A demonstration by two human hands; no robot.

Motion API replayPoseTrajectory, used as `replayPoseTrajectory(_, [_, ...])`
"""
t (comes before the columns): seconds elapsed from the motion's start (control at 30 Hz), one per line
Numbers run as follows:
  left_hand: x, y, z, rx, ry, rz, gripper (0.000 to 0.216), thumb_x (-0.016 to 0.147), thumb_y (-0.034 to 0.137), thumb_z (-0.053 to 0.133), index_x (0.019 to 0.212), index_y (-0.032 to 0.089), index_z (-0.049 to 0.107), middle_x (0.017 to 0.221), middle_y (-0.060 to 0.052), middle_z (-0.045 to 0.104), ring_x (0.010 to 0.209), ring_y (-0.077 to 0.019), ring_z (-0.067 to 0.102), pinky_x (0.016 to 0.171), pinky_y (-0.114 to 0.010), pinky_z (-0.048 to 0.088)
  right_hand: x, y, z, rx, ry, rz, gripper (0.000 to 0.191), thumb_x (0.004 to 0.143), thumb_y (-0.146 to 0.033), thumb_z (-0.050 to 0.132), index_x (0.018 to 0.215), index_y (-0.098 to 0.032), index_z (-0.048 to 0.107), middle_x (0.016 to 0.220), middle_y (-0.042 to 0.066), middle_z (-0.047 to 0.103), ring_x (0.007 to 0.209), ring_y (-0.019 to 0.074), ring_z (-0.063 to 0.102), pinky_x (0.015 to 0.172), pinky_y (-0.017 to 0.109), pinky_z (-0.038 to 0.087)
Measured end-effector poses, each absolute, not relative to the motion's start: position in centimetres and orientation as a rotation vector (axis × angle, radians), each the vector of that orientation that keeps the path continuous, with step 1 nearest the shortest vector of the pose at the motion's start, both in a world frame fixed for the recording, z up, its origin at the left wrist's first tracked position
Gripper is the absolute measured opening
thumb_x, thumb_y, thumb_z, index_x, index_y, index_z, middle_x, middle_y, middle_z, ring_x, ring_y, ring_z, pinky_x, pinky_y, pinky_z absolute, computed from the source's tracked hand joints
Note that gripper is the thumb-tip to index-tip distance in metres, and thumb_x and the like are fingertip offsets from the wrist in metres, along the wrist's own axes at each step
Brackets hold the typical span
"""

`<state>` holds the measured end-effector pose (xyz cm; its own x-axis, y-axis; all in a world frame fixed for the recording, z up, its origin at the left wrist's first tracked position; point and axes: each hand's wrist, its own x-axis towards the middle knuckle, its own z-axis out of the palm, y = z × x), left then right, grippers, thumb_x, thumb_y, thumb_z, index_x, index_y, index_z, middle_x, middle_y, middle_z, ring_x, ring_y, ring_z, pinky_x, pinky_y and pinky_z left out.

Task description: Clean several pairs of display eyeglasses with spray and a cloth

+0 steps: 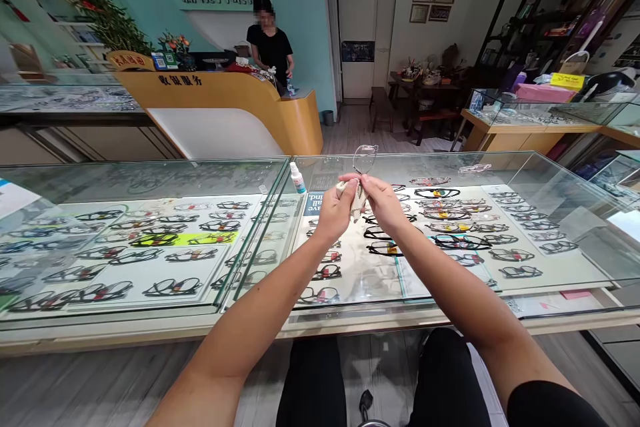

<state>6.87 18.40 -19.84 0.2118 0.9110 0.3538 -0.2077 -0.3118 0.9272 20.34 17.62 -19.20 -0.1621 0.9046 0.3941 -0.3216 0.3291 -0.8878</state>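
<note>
Above the glass display case [345, 310], both my hands meet around a pair of eyeglasses [365, 159] and a pale cleaning cloth [359, 203]. One lens rim sticks up beyond my fingertips; the rest of the frame is hidden by fingers and cloth. My left hand [336, 210] is closed on the cloth, its thumb pressed on top. My right hand [383, 200] pinches the eyeglasses close to the left fingers. Left of my hands, a small white spray bottle [297, 180] stands upright on the glass.
Rows of eyeglasses [443, 213] lie under the glass, and more fill the left case [173, 287]. Another pair with pinkish frames [475, 168] rests near the far edge at right. A person in black [273, 47] stands behind the wooden counter [300, 120].
</note>
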Motion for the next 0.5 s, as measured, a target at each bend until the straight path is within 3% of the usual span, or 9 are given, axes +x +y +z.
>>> replayPoseTrajectory(0.1, [6.6, 18.7, -19.6, 1.408, 0.595, 1.193, 0.074, 0.084, 0.092, 0.075, 0.080, 0.019, 0.069, 0.061, -0.004, 0.069, 0.058, -0.0182, 0.068, 0.055, -0.029, 0.054, 21.0, 17.7, -19.0, -0.646, -1.257, 1.180, 0.054, 0.092, -0.076, 0.079, 0.104, -0.025, 0.090, 0.095, 0.005, 0.079, 0.063, 0.0135, 0.053, 0.053, 0.030, 0.041])
replayPoseTrajectory(0.23, [6.2, 18.3, -18.9, 1.477, 0.497, 1.061, 0.064, 0.084, 0.078, 0.088, 0.098, 0.017, 0.073, 0.079, -0.006, 0.080, 0.076, -0.0209, 0.077, 0.070, -0.030, 0.061, 21.4, 17.6, -18.5, -0.671, -1.166, 1.196, 0.053, 0.089, -0.075, 0.081, 0.102, -0.024, 0.090, 0.111, 0.007, 0.085, 0.069, 0.0144, 0.059, 0.055, 0.029, 0.044])
replayPoseTrajectory(0.37, [6.5, 17.6, -18.6, 1.510, 0.573, 1.184, 0.065, 0.079, 0.076, 0.094, 0.094, 0.018, 0.068, 0.072, -0.001, 0.074, 0.064, -0.0143, 0.067, 0.062, -0.026, 0.055, 20.7, 17.3, -18.5, -0.625, -1.168, 1.227, 0.055, 0.091, -0.076, 0.079, 0.107, -0.025, 0.089, 0.115, 0.006, 0.086, 0.061, 0.0108, 0.051, 0.054, 0.029, 0.044])
replayPoseTrajectory(0.5, [7.1, 17.3, -18.9, 1.475, 0.681, 1.330, 0.069, 0.081, 0.086, 0.085, 0.077, 0.021, 0.061, 0.057, 0.002, 0.060, 0.051, -0.0115, 0.054, 0.050, -0.026, 0.045, 20.0, 17.0, -18.9, -0.634, -1.234, 1.235, 0.059, 0.095, -0.080, 0.072, 0.113, -0.026, 0.089, 0.103, 0.006, 0.083, 0.060, 0.0137, 0.050, 0.052, 0.032, 0.044])
